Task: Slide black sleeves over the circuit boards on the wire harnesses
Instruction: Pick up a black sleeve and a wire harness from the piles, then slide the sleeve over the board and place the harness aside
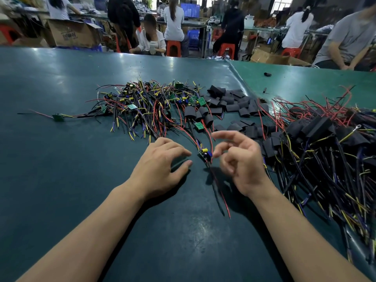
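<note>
Green surface (61, 169) carries it all: sleeved harnesses (325, 151) piled at the right edge, partly cut off, bare harnesses (142, 102) tangled mid-surface, loose black sleeves (234, 102) between. One circuit board (205, 154) lies between left hand (160, 167) and right hand (242, 159), fingers loosely spread, holding nothing.

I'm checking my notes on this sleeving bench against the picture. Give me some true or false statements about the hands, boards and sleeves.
1. Both hands hold nothing. True: the left hand and right hand flank a circuit board without gripping it.
2. That board already wears a black sleeve. False: its components are bare.
3. The loose black sleeves lie right of the unsleeved harness pile. True.
4. The table is red. False: it is dark green.
</note>
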`<state>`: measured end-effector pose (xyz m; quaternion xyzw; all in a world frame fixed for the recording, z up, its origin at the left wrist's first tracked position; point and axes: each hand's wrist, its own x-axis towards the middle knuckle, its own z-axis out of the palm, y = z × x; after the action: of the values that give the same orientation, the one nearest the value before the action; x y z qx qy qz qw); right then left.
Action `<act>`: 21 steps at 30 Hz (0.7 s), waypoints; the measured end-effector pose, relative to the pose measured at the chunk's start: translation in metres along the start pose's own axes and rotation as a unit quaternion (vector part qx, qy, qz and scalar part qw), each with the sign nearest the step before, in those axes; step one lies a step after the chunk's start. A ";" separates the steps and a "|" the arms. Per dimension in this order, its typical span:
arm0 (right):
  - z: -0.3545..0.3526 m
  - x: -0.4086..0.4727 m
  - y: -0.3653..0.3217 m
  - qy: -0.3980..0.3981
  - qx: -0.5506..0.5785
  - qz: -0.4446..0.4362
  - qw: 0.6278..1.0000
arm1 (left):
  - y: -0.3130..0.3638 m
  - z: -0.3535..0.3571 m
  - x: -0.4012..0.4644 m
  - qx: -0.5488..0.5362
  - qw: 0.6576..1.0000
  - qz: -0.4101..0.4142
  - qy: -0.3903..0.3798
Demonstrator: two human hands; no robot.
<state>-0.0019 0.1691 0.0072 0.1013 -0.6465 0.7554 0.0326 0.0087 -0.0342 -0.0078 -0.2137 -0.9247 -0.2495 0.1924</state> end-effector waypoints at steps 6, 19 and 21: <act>0.004 0.001 0.015 -0.097 -0.553 -0.084 0.823 | 0.001 -0.003 -0.001 -0.023 0.998 -0.002 0.054; -0.012 0.012 -0.008 0.242 0.015 -0.143 0.960 | 0.016 0.005 0.003 0.074 0.991 0.102 0.052; -0.017 0.012 -0.013 0.258 0.048 -0.134 0.956 | 0.018 0.007 0.014 0.070 0.992 0.098 0.032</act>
<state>-0.0131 0.1865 0.0195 -0.0099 -0.5593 0.7748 0.2947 0.0041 -0.0124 -0.0002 -0.2810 -0.9078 -0.1708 0.2602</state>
